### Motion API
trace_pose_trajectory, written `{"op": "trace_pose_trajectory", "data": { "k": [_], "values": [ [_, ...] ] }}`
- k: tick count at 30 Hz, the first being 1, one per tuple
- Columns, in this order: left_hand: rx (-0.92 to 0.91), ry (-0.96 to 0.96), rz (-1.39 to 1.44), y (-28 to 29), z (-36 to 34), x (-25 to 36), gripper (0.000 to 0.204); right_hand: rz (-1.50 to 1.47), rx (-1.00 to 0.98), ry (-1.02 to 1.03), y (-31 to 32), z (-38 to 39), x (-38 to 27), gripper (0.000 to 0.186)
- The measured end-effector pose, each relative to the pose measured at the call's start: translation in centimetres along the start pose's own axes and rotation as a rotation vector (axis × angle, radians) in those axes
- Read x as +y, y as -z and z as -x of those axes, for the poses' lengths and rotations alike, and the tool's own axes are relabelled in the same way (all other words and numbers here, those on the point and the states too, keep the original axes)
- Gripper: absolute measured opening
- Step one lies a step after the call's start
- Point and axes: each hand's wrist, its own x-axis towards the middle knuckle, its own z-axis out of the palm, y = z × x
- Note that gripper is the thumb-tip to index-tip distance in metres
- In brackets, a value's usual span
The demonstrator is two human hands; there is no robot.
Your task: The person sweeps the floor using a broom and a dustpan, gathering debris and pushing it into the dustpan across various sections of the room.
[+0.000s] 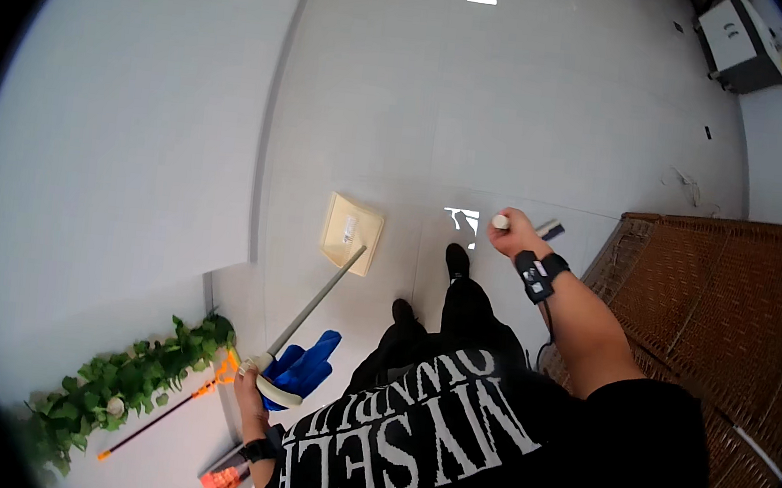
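On my left, a cream dustpan (337, 213) rests on the floor, its long grey handle (312, 304) slanting up toward me. My left hand (250, 389) is closed around the top of that handle, beside its curved cream grip. A blue glove (306, 368) hangs at the grip. My right hand (512, 237) makes a fist around a pale handle (501, 222), seen almost end-on. Past that hand shows part of a white and dark head (551, 229), which looks like a broom's; the fist hides most of the rest.
A woven wicker screen (688, 291) stands close on my right. To the left are a white wall (141, 107), a leafy vine (139, 366) and an orange-ended pole (158, 417). A white and grey cabinet (735, 42) stands far right, with thin cable (688, 186) on the floor.
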Motion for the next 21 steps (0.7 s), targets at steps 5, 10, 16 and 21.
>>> {"op": "trace_pose_trajectory", "data": {
  "k": [5, 10, 16, 21],
  "values": [
    [-0.028, 0.039, -0.009, 2.4, 2.4, -4.3, 0.032, 0.371, -0.08, -0.06, -4.2, -0.7, 10.2, 0.008],
    [-0.033, 0.045, -0.018, 4.4, 3.6, -6.9, 0.033, 0.911, -0.083, -0.133, -3.3, -2.0, 22.5, 0.009],
    [0.023, 0.03, 0.015, 9.7, 5.7, -12.5, 0.03, 1.079, -0.161, -0.211, -3.3, 1.4, 31.9, 0.007],
    [0.053, 0.103, -0.009, 12.5, 5.3, -14.6, 0.027, 1.012, -0.548, -0.34, -1.8, 3.2, 29.1, 0.012]
  ]
}}
